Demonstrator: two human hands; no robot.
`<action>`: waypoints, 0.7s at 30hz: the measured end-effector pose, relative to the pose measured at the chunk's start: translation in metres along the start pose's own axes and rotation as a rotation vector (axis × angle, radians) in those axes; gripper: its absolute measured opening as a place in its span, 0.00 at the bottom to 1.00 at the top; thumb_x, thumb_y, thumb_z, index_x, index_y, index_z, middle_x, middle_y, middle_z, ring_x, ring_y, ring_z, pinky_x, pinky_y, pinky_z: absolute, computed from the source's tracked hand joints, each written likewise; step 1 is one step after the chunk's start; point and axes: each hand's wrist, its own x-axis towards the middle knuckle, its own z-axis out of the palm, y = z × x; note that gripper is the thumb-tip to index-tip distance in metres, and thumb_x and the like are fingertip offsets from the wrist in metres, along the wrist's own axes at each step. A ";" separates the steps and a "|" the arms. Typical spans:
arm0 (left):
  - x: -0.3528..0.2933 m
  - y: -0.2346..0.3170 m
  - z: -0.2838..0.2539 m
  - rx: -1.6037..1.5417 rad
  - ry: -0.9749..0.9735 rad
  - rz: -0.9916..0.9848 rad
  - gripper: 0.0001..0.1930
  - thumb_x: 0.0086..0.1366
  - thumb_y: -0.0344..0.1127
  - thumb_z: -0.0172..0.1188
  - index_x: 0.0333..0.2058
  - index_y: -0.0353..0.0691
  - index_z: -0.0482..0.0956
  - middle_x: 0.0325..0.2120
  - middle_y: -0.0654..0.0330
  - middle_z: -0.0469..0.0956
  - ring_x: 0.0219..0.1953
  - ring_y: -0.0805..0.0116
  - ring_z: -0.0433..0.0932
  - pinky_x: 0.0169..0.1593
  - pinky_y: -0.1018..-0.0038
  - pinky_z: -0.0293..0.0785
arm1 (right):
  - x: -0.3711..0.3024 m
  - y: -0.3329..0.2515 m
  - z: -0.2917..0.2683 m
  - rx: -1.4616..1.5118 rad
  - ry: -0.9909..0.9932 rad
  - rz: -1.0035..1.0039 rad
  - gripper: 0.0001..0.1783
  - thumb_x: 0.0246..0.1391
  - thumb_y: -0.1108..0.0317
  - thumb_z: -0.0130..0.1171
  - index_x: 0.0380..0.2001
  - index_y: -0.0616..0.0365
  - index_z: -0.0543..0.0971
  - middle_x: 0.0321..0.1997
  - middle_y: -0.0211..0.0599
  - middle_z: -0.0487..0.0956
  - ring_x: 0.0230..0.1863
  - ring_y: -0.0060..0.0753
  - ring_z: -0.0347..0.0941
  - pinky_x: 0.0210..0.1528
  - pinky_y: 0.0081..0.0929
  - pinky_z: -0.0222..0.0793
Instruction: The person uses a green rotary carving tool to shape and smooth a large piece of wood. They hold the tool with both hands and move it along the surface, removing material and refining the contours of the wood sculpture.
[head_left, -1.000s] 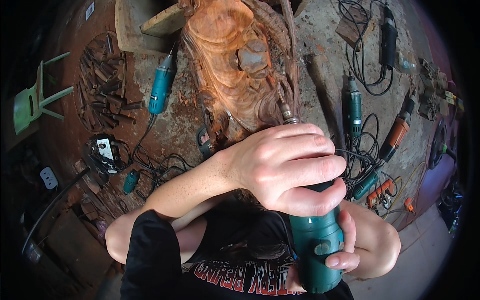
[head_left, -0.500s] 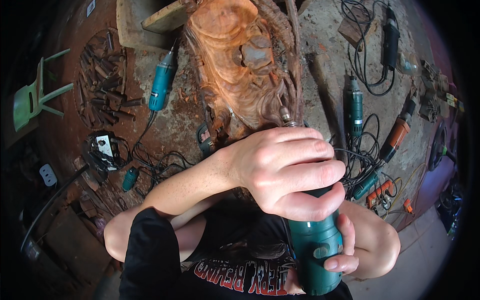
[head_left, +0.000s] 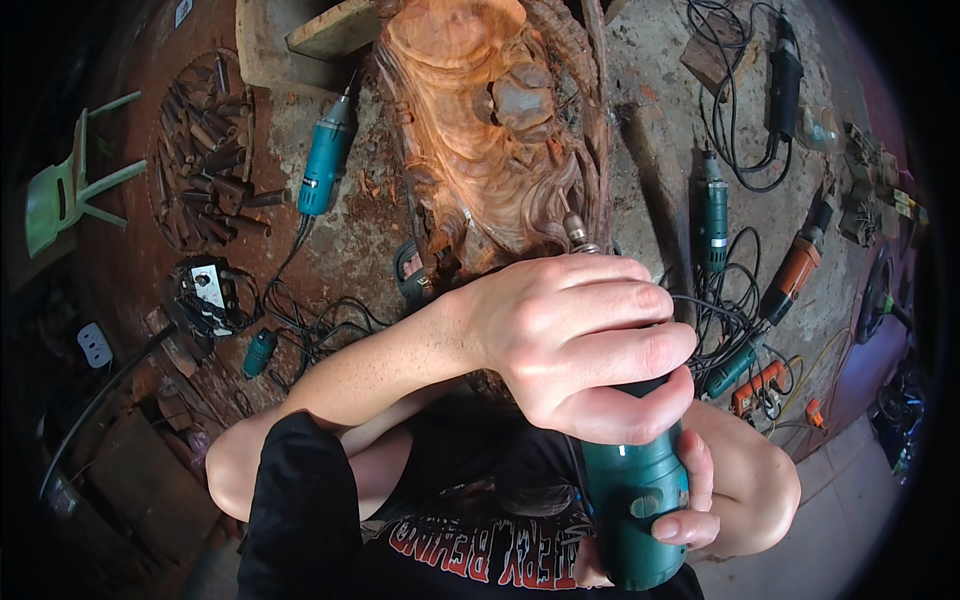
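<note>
Two sets of fingers (head_left: 655, 347) wrapped around green grinder (head_left: 640, 515), left forearm (head_left: 390, 362) partly hiding carved wood (head_left: 455, 140), tangled cords (head_left: 708, 325) nearby

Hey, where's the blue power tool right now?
In the head view, the blue power tool lies at upper left, between the pile of dark cylindrical pieces and the carved wood.

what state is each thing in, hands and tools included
Wood carving: grooved surface
Held green power tool: bit fitted, angled toward the carving; contact unclear
Left hand: wrapped around its upper body
Right hand: closed on its lower body
Blue power tool: lying down, unheld
Orange-and-black power tool: lying down, unheld
Dark rods: loosely heaped
</note>
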 end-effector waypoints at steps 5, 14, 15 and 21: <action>-0.005 0.003 0.004 0.015 0.004 0.009 0.15 0.56 0.33 0.79 0.37 0.38 0.81 0.33 0.56 0.82 0.30 0.63 0.83 0.32 0.69 0.86 | -0.003 0.006 -0.001 0.004 0.027 0.007 0.28 0.53 0.59 0.68 0.46 0.76 0.75 0.45 0.46 0.80 0.50 0.36 0.75 0.56 0.28 0.68; -0.001 0.004 0.001 0.008 -0.029 0.001 0.13 0.54 0.28 0.76 0.38 0.39 0.82 0.34 0.55 0.82 0.30 0.63 0.83 0.32 0.69 0.86 | -0.004 -0.006 0.005 0.007 0.078 0.058 0.29 0.53 0.59 0.69 0.47 0.77 0.75 0.46 0.46 0.80 0.51 0.36 0.75 0.56 0.27 0.68; -0.001 0.005 0.001 0.008 -0.036 -0.002 0.13 0.54 0.27 0.75 0.38 0.39 0.82 0.34 0.54 0.82 0.30 0.63 0.83 0.32 0.69 0.86 | 0.000 -0.009 0.004 0.014 0.050 0.050 0.30 0.53 0.59 0.69 0.47 0.77 0.75 0.46 0.45 0.80 0.51 0.36 0.75 0.56 0.27 0.68; -0.001 0.002 0.004 0.023 0.016 -0.007 0.13 0.53 0.26 0.74 0.38 0.38 0.82 0.35 0.55 0.83 0.30 0.62 0.84 0.33 0.69 0.86 | 0.009 -0.015 0.000 0.039 -0.082 0.031 0.34 0.53 0.56 0.69 0.50 0.76 0.73 0.46 0.43 0.79 0.51 0.35 0.75 0.56 0.28 0.67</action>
